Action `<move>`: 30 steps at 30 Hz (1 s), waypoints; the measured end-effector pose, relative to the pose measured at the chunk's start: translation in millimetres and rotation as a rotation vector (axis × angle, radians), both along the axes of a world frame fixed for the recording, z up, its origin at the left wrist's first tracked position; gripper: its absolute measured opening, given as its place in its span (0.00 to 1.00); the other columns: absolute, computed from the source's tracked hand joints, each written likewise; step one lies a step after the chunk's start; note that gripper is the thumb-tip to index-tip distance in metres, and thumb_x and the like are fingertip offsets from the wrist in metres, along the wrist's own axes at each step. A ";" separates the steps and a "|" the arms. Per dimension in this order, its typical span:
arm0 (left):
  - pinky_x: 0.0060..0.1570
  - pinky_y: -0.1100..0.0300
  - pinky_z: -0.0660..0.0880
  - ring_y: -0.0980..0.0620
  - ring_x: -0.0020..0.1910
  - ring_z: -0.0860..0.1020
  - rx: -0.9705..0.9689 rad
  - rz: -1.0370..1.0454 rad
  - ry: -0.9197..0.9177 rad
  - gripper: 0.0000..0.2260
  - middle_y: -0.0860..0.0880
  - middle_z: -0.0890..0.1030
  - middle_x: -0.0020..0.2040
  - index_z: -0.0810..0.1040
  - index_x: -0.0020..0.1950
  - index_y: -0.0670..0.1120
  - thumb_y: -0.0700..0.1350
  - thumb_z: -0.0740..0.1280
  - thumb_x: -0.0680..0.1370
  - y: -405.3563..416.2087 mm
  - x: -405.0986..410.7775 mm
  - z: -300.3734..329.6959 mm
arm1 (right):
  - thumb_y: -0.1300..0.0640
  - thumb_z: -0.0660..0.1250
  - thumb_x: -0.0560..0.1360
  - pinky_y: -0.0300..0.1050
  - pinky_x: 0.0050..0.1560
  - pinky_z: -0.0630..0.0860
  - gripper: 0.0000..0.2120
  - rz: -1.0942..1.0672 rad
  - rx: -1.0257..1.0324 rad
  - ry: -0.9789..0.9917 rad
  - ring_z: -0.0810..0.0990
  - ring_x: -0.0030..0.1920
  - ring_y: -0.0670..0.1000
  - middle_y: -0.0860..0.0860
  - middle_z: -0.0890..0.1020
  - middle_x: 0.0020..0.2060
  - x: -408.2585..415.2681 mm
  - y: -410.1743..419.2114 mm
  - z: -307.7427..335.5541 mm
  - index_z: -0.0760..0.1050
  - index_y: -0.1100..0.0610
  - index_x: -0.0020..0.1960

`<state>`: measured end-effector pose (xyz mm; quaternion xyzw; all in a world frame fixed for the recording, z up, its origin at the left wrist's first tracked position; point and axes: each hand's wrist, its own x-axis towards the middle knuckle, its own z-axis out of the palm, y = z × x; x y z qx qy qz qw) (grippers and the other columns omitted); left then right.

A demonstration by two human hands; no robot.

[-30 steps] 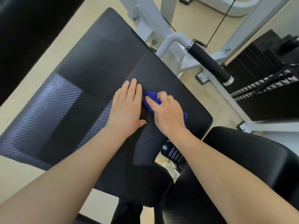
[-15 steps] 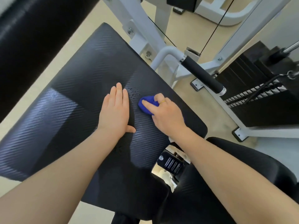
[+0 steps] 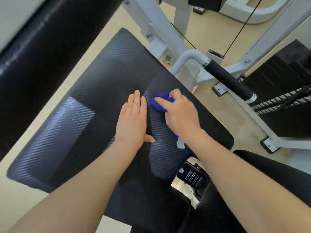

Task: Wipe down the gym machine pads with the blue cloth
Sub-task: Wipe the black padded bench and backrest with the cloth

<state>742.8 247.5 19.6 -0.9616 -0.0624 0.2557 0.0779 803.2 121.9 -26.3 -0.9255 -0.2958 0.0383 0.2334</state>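
A large black pad (image 3: 94, 105) with a carbon-weave texture fills the middle of the view. The blue cloth (image 3: 159, 102) is bunched up and pressed onto the pad's right half. My right hand (image 3: 180, 115) grips it, so only its front part shows, plus a white tag near the wrist. Small wet drops dot the pad just beside the cloth. My left hand (image 3: 133, 120) lies flat on the pad, fingers together, just left of the cloth and holding nothing.
A second black pad (image 3: 277, 172) sits at the lower right, and a long black bolster (image 3: 42, 47) runs along the upper left. A white machine frame (image 3: 168, 39) with a black foam handle (image 3: 228, 79), cables and a weight stack (image 3: 286, 84) stands at the right. The floor is beige.
The view has tilted so the pad sits lower in the frame. My right hand has slid the cloth a little toward the pad's far edge, and my left hand has drawn apart from it.
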 end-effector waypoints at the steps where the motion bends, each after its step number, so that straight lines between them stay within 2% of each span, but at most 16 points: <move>1: 0.74 0.51 0.45 0.41 0.76 0.42 -0.004 -0.004 -0.006 0.58 0.38 0.39 0.76 0.39 0.75 0.38 0.65 0.71 0.63 0.7 -0.1 -1.0 | 0.65 0.64 0.70 0.53 0.39 0.72 0.22 -0.023 -0.001 -0.062 0.76 0.42 0.64 0.63 0.75 0.53 15.7 -2.6 -1.1 0.75 0.53 0.63; 5: 0.74 0.51 0.44 0.41 0.76 0.42 -0.014 -0.019 -0.019 0.58 0.38 0.38 0.76 0.38 0.75 0.38 0.66 0.69 0.63 5.2 -3.4 -4.0 | 0.63 0.59 0.74 0.53 0.49 0.70 0.22 -0.247 -0.067 -0.036 0.72 0.53 0.64 0.61 0.70 0.59 55.1 -7.4 -4.0 0.70 0.51 0.67; 7: 0.74 0.51 0.44 0.42 0.76 0.41 -0.018 -0.030 -0.030 0.58 0.39 0.38 0.76 0.37 0.75 0.38 0.67 0.68 0.63 7.6 -5.1 -4.2 | 0.64 0.60 0.72 0.52 0.45 0.69 0.22 -0.280 -0.047 -0.055 0.73 0.50 0.64 0.62 0.71 0.56 46.1 -0.8 -2.3 0.71 0.53 0.66; 11: 0.74 0.53 0.43 0.43 0.76 0.41 -0.050 0.002 -0.045 0.58 0.39 0.38 0.76 0.37 0.75 0.38 0.65 0.70 0.64 5.9 -5.7 -2.5 | 0.63 0.70 0.63 0.48 0.33 0.69 0.24 0.008 -0.049 -0.094 0.75 0.35 0.61 0.62 0.77 0.45 -15.8 7.9 -5.6 0.77 0.56 0.59; 14: 0.74 0.52 0.43 0.42 0.76 0.40 -0.066 0.012 -0.048 0.58 0.38 0.38 0.76 0.37 0.75 0.37 0.63 0.71 0.65 4.2 -5.1 -2.6 | 0.60 0.75 0.60 0.45 0.30 0.69 0.26 0.222 -0.073 -0.112 0.75 0.31 0.59 0.61 0.79 0.44 -26.9 0.5 -5.9 0.78 0.56 0.59; 16: 0.74 0.52 0.43 0.41 0.76 0.40 -0.045 -0.017 -0.050 0.58 0.37 0.38 0.76 0.36 0.74 0.36 0.65 0.69 0.65 6.0 -6.6 -5.0 | 0.61 0.72 0.64 0.46 0.30 0.70 0.23 0.283 -0.117 -0.190 0.75 0.32 0.59 0.62 0.79 0.46 -7.1 -4.1 -6.3 0.77 0.54 0.59; 18: 0.74 0.52 0.42 0.41 0.76 0.40 -0.044 -0.036 -0.063 0.58 0.37 0.37 0.76 0.35 0.74 0.35 0.67 0.67 0.65 9.2 -10.0 -8.2 | 0.62 0.67 0.67 0.48 0.32 0.71 0.21 0.134 -0.106 -0.177 0.75 0.34 0.61 0.63 0.77 0.48 12.9 -3.9 -3.4 0.76 0.53 0.60; 21: 0.73 0.52 0.41 0.41 0.76 0.39 -0.077 0.002 -0.121 0.58 0.38 0.37 0.76 0.35 0.74 0.35 0.68 0.65 0.65 12.1 -17.9 -10.2 | 0.63 0.61 0.72 0.53 0.41 0.72 0.22 -0.225 -0.058 -0.030 0.75 0.47 0.64 0.63 0.72 0.58 19.6 11.1 -0.8 0.72 0.52 0.66; 23: 0.73 0.52 0.41 0.41 0.76 0.39 -0.128 0.088 -0.153 0.59 0.38 0.37 0.76 0.35 0.74 0.35 0.67 0.68 0.64 14.4 -23.1 -7.5 | 0.64 0.62 0.71 0.51 0.39 0.69 0.22 -0.275 -0.029 -0.040 0.75 0.45 0.64 0.63 0.73 0.56 5.7 23.7 -0.1 0.73 0.54 0.64; 26: 0.74 0.51 0.42 0.41 0.76 0.40 -0.115 0.062 -0.183 0.56 0.38 0.38 0.76 0.38 0.74 0.35 0.66 0.68 0.67 23.4 -28.3 -1.2 | 0.65 0.70 0.62 0.45 0.32 0.66 0.24 -0.050 -0.025 -0.120 0.74 0.33 0.60 0.61 0.77 0.45 -29.0 30.7 0.1 0.78 0.56 0.58; 28: 0.74 0.51 0.42 0.42 0.76 0.40 -0.114 0.051 -0.203 0.54 0.39 0.39 0.77 0.40 0.75 0.36 0.64 0.68 0.68 32.0 -28.1 5.8 | 0.62 0.74 0.59 0.43 0.30 0.65 0.26 0.138 -0.060 -0.146 0.74 0.31 0.58 0.60 0.79 0.43 -47.7 27.9 -2.4 0.79 0.55 0.57; 30: 0.73 0.51 0.42 0.43 0.76 0.41 -0.091 0.051 -0.199 0.54 0.40 0.40 0.77 0.41 0.75 0.37 0.65 0.68 0.68 37.8 -26.9 13.2 | 0.63 0.73 0.61 0.43 0.29 0.65 0.24 0.251 -0.088 -0.149 0.74 0.30 0.58 0.60 0.79 0.43 -43.9 23.9 1.2 0.79 0.54 0.57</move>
